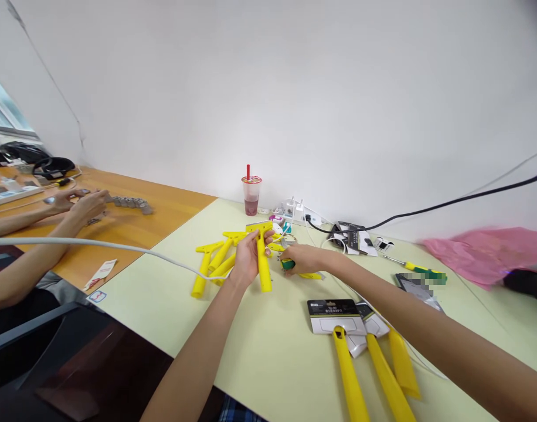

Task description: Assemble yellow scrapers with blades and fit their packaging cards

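My left hand (245,259) is closed round a yellow scraper (264,271), its wide head up and its handle pointing down. Just right of it, my right hand (304,258) is wrapped round a tool with a green handle (288,265); the fingers hide the rest of it, so its kind cannot be made out. Several more yellow scrapers (200,280) lie on the table left of my left hand. Beyond and under my right hand are more yellow pieces (311,275) and small metal parts, partly covered.
Long yellow handles (351,378) with black-and-white cards (332,316) lie at the lower right. A screwdriver (420,271), a pink bag (475,252), a power strip (310,217) with cables, and a drink cup (251,196) stand farther back. Another person's hands (90,206) work at the orange table.
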The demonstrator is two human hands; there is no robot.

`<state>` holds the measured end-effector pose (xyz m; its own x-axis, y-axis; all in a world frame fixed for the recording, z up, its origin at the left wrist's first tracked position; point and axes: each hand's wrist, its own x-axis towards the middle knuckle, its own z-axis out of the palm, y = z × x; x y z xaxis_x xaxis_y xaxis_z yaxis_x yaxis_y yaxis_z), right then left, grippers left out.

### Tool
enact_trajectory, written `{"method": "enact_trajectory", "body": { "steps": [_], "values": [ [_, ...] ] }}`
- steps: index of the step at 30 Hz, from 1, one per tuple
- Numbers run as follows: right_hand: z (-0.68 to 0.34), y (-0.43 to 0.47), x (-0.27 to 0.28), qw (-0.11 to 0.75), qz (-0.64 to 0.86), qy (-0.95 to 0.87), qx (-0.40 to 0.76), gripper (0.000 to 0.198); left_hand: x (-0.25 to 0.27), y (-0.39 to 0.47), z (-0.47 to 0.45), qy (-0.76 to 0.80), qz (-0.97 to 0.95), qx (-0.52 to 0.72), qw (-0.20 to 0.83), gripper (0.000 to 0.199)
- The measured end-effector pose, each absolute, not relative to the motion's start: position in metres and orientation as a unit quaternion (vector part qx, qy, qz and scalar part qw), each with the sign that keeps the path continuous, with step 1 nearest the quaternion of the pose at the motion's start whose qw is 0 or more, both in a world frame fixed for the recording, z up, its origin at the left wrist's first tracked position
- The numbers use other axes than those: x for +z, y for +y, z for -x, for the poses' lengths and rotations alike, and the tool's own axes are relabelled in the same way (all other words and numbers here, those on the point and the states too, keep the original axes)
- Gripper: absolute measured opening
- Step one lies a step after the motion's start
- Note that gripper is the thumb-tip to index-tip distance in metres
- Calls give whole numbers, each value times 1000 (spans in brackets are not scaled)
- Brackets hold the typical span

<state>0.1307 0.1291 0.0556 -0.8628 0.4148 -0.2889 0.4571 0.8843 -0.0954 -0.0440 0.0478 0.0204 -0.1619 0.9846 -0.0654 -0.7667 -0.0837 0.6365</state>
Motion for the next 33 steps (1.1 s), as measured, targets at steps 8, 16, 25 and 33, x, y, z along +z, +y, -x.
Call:
{"method": "enact_trajectory", "body": {
  "steps": [8, 16, 25, 33],
  "values": [
    [-134, 130, 49, 125, -229, 960, -98, 13, 18, 48, 38, 295, -208, 695, 622, 24],
    [-133, 135, 47, 122, -229, 958, -123, 14, 18, 49, 38, 293, -209, 695, 623, 20],
    [-128, 137, 49, 152, -238, 946, -159, 17, 18, 48, 34, 313, -217, 697, 607, 16],
    [-148, 139, 102, 81, -264, 946, -172, 22, 9, 56, 22, 366, -250, 703, 557, 19]
  ]
}}
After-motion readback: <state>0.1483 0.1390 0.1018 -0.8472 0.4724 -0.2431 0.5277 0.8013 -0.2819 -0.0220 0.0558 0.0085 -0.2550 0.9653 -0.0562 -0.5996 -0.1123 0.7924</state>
